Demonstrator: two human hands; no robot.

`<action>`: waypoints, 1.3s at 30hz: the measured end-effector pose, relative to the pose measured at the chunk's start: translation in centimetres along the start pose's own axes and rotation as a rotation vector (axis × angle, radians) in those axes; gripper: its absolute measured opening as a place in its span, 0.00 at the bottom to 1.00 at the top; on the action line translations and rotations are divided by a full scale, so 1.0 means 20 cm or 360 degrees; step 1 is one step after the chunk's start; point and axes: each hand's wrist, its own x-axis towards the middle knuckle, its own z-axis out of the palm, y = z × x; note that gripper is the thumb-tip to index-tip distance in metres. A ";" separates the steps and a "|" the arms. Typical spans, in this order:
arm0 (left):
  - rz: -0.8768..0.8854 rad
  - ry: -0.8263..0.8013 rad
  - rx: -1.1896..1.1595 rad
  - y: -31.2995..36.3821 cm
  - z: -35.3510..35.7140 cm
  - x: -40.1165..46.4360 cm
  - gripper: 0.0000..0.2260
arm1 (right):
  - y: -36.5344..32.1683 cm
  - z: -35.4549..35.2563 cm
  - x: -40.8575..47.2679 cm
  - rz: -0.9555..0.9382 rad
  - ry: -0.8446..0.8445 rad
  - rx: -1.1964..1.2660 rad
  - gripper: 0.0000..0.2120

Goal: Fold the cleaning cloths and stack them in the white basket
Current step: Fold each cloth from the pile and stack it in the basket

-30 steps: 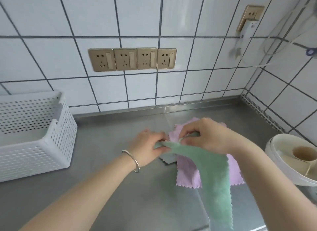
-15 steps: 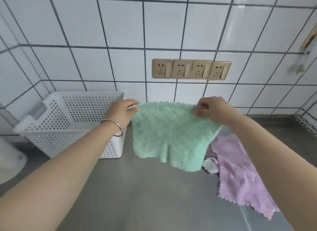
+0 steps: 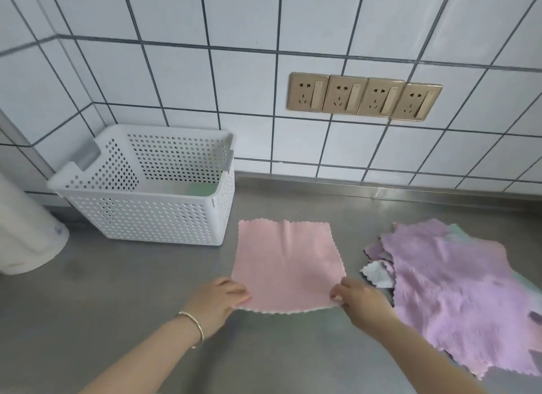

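A pink cleaning cloth [image 3: 286, 264] lies spread flat on the steel counter [image 3: 132, 300]. My left hand [image 3: 218, 298] pinches its near left corner and my right hand [image 3: 359, 298] pinches its near right corner. The white perforated basket [image 3: 152, 215] stands to the left against the wall, with a bit of green cloth [image 3: 202, 190] showing inside it. To the right lies a loose pile of cloths [image 3: 457, 288], purple on top, with a white one [image 3: 378, 273] and a green edge peeking out.
A white cylindrical container [image 3: 26, 235] stands at the far left beside the basket. A row of gold wall sockets [image 3: 363, 97] sits on the tiled wall above the counter.
Earlier both hands held a green cloth up in the air. Now a pink cloth lies flat on the counter under both hands, and green cloth shows inside the basket.
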 end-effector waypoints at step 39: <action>-0.2187 0.0055 -0.0726 -0.33 0.35 0.83 0.17 | 0.34 0.20 0.65 0.1721 -0.0057 0.0883 0.14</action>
